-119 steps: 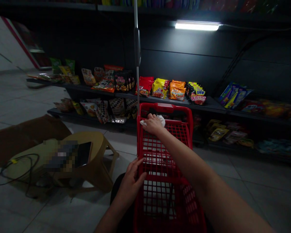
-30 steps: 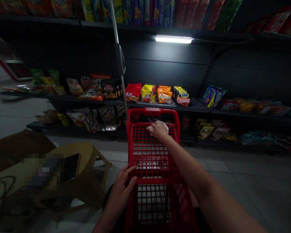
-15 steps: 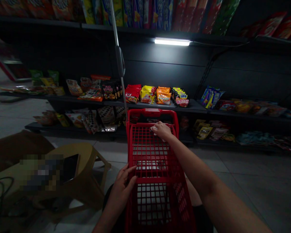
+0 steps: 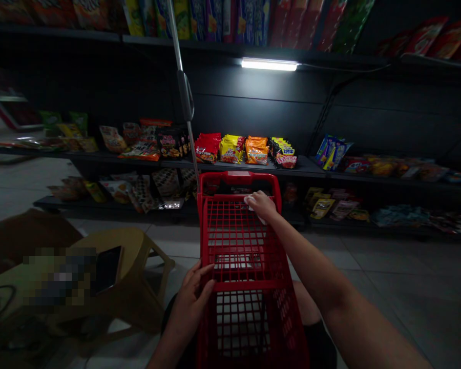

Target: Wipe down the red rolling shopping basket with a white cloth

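A tall red plastic shopping basket [image 4: 249, 285] with mesh walls stands directly in front of me, its rounded handle frame at the far end. My right hand [image 4: 262, 206] is closed around a crumpled white cloth [image 4: 249, 201] and presses it to the far rim, right of the middle. Part of the cloth shows below the palm; whether it is cloth or tissue is hard to tell. On the near left rim lies my left hand [image 4: 195, 289], thumb and index finger over the edge, gripping the side. Its other fingertips are partly hidden.
A metal pole [image 4: 184, 95] rises beside the basket's left side. Shelves ahead hold snack packets [image 4: 231, 148] under a lit tube [image 4: 269, 64]. At left a yellow stool [image 4: 132, 246] carries a dark phone-like slab [image 4: 108, 269]; a cable [image 4: 0, 307] lies nearby.
My right hand with the white cloth has slid slightly right along the far rim. My left hand keeps its place on the basket. The whole view has shifted a little.
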`<action>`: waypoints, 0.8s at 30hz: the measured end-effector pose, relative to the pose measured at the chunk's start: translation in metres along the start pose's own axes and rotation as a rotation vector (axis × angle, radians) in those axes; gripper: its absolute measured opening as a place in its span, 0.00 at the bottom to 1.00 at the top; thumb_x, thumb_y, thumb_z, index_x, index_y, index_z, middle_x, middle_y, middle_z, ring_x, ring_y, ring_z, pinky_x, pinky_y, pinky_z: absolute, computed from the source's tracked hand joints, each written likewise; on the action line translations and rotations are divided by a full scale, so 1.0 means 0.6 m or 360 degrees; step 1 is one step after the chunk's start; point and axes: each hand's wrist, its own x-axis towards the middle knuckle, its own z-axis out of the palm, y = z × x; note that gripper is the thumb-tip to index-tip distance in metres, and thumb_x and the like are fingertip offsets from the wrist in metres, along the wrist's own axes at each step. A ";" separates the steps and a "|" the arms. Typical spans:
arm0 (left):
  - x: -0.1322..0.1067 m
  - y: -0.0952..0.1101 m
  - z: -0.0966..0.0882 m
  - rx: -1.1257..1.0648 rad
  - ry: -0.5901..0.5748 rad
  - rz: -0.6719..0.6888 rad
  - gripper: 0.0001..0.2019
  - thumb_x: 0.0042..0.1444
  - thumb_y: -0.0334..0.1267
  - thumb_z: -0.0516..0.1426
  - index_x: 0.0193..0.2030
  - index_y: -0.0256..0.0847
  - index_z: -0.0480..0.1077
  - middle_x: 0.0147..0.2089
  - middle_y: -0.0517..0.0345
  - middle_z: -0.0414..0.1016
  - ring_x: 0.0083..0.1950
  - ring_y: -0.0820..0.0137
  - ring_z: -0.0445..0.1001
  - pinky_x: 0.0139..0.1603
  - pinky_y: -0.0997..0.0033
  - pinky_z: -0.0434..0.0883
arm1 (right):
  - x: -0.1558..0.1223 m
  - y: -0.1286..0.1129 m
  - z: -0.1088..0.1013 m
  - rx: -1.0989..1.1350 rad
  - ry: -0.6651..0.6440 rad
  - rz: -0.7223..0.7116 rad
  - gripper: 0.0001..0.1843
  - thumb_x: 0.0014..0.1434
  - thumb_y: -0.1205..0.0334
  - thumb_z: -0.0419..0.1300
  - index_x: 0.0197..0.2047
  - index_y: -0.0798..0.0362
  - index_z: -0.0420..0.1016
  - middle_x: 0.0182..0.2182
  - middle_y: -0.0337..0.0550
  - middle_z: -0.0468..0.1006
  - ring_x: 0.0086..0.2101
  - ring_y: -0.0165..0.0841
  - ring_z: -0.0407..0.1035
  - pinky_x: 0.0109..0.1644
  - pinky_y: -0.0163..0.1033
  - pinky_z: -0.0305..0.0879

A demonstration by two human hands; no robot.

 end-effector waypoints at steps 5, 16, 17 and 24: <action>0.001 -0.003 0.001 0.0029 -0.0011 -0.0019 0.19 0.62 0.49 0.53 0.56 0.49 0.73 0.68 0.52 0.62 0.67 0.60 0.65 0.67 0.52 0.65 | 0.000 0.032 -0.005 0.0140 0.0226 -0.0108 0.24 0.71 0.52 0.44 0.47 0.52 0.79 0.43 0.47 0.77 0.45 0.34 0.69 0.50 0.36 0.62; -0.026 0.063 -0.030 0.1168 -0.0206 0.0258 0.23 0.64 0.45 0.51 0.65 0.49 0.66 0.68 0.49 0.66 0.63 0.55 0.71 0.60 0.47 0.69 | -0.015 0.001 0.005 -0.0332 -0.0038 -0.0129 0.25 0.70 0.47 0.45 0.44 0.51 0.80 0.46 0.50 0.76 0.47 0.39 0.70 0.48 0.38 0.62; -0.026 0.076 -0.031 0.1282 -0.0177 0.0311 0.22 0.65 0.45 0.51 0.64 0.49 0.67 0.66 0.50 0.69 0.62 0.55 0.71 0.60 0.46 0.69 | -0.016 0.001 0.005 -0.0335 -0.0051 -0.0128 0.25 0.70 0.48 0.45 0.44 0.51 0.80 0.46 0.50 0.76 0.47 0.39 0.70 0.49 0.38 0.62; 0.015 0.056 0.076 0.1629 -0.0263 0.1017 0.43 0.51 0.52 0.64 0.72 0.54 0.52 0.77 0.52 0.47 0.75 0.45 0.47 0.69 0.30 0.48 | -0.016 -0.003 0.009 -0.0371 -0.0058 -0.0083 0.25 0.69 0.49 0.45 0.47 0.54 0.80 0.48 0.53 0.74 0.48 0.39 0.70 0.50 0.38 0.62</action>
